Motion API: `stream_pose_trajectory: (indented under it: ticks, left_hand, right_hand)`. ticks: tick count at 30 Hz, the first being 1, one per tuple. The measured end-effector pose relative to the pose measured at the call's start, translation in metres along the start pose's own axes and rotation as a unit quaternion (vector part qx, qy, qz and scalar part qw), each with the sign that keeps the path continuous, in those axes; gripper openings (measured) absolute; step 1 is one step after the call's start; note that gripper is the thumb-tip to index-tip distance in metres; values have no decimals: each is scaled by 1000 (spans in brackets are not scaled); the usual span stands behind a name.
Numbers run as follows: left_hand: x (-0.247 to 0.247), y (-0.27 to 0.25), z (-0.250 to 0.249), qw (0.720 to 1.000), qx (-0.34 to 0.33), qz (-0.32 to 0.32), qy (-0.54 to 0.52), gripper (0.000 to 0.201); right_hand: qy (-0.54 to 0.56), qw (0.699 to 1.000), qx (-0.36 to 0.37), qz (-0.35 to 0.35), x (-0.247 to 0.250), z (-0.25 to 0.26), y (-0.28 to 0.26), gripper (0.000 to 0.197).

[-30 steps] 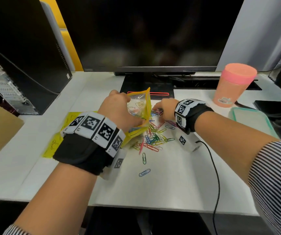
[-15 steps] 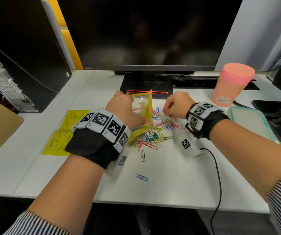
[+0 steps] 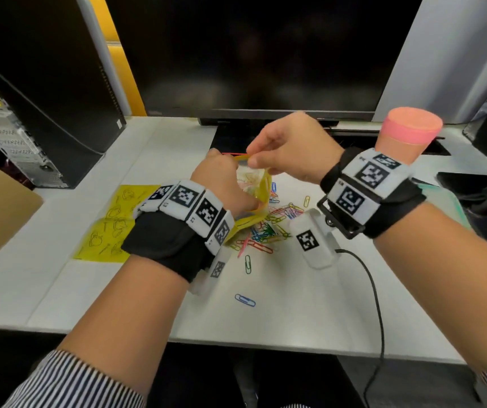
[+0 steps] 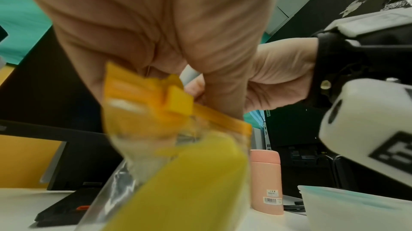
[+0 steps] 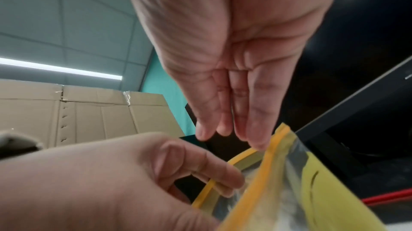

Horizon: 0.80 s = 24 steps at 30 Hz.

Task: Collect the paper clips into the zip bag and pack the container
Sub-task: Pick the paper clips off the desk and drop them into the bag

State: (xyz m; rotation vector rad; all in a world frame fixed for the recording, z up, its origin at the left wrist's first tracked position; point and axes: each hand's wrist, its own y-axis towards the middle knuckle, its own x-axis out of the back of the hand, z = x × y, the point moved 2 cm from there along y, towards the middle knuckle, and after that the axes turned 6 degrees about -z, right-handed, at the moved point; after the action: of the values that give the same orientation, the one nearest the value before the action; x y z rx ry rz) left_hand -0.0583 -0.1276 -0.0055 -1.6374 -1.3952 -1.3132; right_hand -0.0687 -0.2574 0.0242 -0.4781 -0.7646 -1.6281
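My left hand [image 3: 226,179] holds a yellow zip bag [image 3: 263,191] upright over the white desk, fingers curled round its open rim [image 5: 209,187]. My right hand [image 3: 254,160] hovers just above the bag's mouth. Its fingers [image 5: 256,139] are straight and close together, tips at the zip strip, and no clip shows between them. A pile of coloured paper clips [image 3: 268,228] lies on the desk under the bag. Loose green [image 3: 248,264] and blue [image 3: 245,300] clips lie nearer me. The teal-rimmed container [image 4: 356,204] stands at the right, mostly hidden behind my right wrist in the head view.
A pink tumbler [image 3: 410,134] stands at the back right beside the container. A yellow printed sheet [image 3: 113,222] lies left of the bag. A monitor [image 3: 260,54] fills the back, a PC tower [image 3: 45,83] the left. A black cable [image 3: 374,290] runs off the front edge.
My right hand has risen from the clip pile to the bag's mouth. My left hand has kept its hold on the bag and tilted the opening towards the right hand.
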Motion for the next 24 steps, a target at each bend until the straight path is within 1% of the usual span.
stream_pose_trajectory:
  ticks: [2,3,4,5,6,7,8,10,11,13,16,17,19,23,24]
  left_hand:
    - [5,0,5,1000,4,-9,8,64]
    - [8,1,7,1000,6,-16,12,65]
    - [11,2,10,1000,7,-24,14,66]
    - [14,3,13,999,9,-29,13,67]
    - [17,4,16,999,11,-33,12,67]
    - [20,6,19,999,13,-36,11,68]
    - [23,6,21,999,14,-38,11,68]
    - [27,6,23,999,16,-46,12,68]
    - [28,6,24,999,17,-49,13,68]
    - [27,3,25,999,20,-47,14,67]
    - [23,0,27,999,19,-38,18,67]
    - [22,0,28,999,20,-35,19,67]
    - [20,-1,29,999,23,-30,21,67]
    - [20,-2,31,999,23,-32,21,70]
    - [22,-2,31,999,23,-34,21,70]
  right_hand:
    - [-25,998,35,-48,6,1,-10,11]
    - [-51,995,60,-54,7,1,-19,12]
    - [-89,992,87,-34,5,-1,-30,13]
    - [-132,984,117,13,0,-4,-42,14]
    - [-176,970,146,81,-8,-7,-57,13]
    - [-212,949,170,159,-17,-12,-71,16]
    - [-234,925,188,234,-25,-15,-85,23]
    - [-253,876,203,356,-37,-22,-107,38]
    - [-262,856,204,396,-42,-24,-114,43]
    - [-288,825,209,439,-49,-27,-124,45]
    - [-363,785,216,454,-54,-33,-127,47]
    - [-382,777,212,453,-55,-34,-126,48]
    - [-407,776,190,443,-54,-38,-118,50]
    - [-439,791,137,403,-51,-49,-97,51]
    - [-448,795,138,385,-52,-51,-92,50]
